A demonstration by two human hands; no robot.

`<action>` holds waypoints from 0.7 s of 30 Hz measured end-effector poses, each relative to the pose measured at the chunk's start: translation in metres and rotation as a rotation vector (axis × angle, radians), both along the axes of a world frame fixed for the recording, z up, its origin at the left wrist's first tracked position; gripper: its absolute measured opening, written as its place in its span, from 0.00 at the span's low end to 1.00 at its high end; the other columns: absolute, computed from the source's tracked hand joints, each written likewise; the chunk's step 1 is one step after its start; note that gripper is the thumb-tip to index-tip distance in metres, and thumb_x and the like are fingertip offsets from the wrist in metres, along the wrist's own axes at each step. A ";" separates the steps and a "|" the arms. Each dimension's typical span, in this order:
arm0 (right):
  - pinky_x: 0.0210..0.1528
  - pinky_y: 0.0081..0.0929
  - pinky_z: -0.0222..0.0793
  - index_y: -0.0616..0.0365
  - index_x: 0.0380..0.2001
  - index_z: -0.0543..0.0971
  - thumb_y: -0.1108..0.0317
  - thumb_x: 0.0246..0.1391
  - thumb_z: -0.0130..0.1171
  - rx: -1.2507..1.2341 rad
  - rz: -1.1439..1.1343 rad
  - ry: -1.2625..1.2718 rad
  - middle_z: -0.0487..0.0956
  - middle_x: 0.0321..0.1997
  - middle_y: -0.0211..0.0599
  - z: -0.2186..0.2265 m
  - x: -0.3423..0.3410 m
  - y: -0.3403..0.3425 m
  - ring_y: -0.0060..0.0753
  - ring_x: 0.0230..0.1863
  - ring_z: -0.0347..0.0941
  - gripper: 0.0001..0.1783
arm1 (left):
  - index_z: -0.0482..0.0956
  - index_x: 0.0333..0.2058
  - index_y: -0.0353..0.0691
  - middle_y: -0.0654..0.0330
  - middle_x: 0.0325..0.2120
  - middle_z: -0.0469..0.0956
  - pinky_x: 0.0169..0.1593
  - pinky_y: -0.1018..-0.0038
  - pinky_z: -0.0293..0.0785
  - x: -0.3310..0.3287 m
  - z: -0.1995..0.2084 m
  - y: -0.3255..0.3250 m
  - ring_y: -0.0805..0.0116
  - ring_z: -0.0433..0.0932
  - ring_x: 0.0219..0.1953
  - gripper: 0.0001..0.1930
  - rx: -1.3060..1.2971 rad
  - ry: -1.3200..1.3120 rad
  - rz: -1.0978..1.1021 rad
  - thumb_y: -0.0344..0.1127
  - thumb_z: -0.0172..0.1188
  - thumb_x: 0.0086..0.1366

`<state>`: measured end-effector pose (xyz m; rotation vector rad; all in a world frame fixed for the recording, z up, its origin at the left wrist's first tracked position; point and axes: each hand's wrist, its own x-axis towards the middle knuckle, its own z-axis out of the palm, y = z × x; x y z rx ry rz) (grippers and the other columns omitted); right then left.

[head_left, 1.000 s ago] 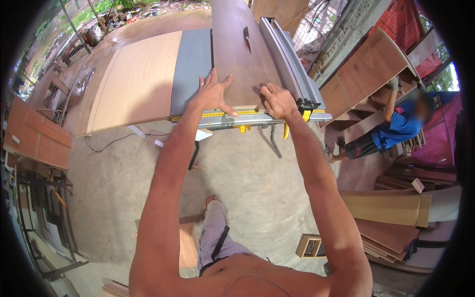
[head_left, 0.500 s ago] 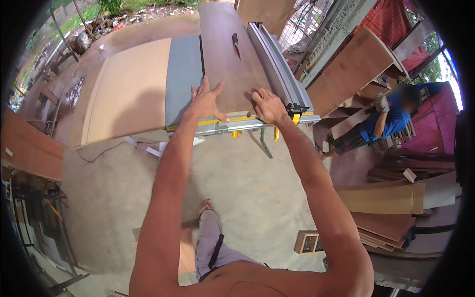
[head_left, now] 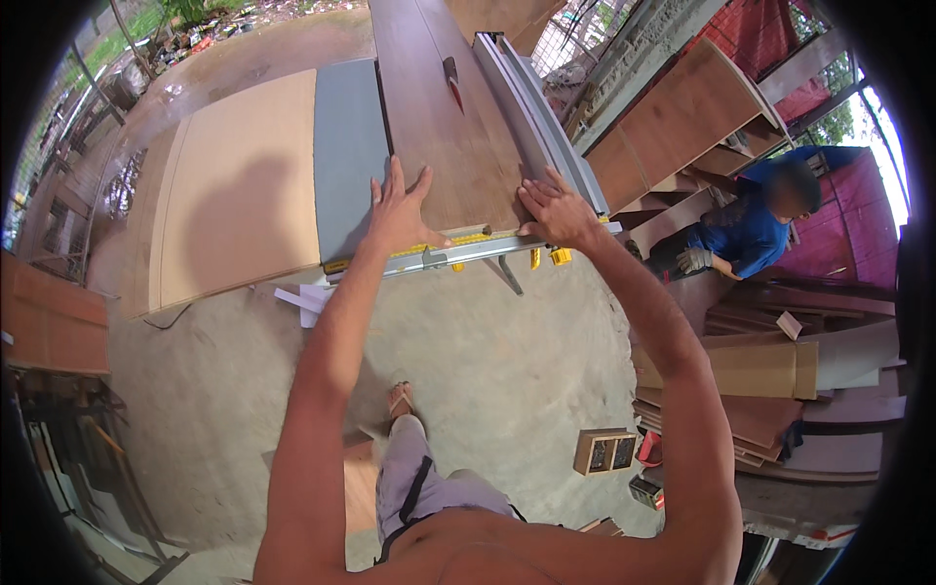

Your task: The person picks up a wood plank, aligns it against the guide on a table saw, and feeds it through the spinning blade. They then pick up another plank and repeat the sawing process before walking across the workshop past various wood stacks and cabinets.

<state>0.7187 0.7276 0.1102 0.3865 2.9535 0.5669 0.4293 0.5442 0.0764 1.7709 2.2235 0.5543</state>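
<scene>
"What did the counter (head_left: 351, 146) carry?"

"The board (head_left: 444, 132), its long axis running forward, with the fence (head_left: 539, 122) along its right side."

"Which hand was nearer?"

"Neither. Both were at its near end: the left hand (head_left: 398, 216) by the left edge, the right hand (head_left: 564, 213) at the right corner. Most of the board lay ahead of them."

"Their pose?"

"Both reached forward, palms down. The left grip was spread; the right grip's fingers lay together, though whether it pinched the board I couldn't tell."

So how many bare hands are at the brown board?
2: the left hand, spread over the left edge of the brown board, and the right hand, at the board's near right corner.
</scene>
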 end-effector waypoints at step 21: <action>0.83 0.60 0.35 0.65 0.66 0.72 0.38 0.68 0.49 0.103 -0.117 0.013 0.77 0.67 0.51 -0.016 0.006 -0.008 0.41 0.77 0.62 0.41 | 0.69 0.66 0.26 0.38 0.64 0.73 0.73 0.54 0.61 0.048 -0.022 -0.025 0.36 0.66 0.69 0.43 0.330 0.035 0.212 0.43 0.77 0.58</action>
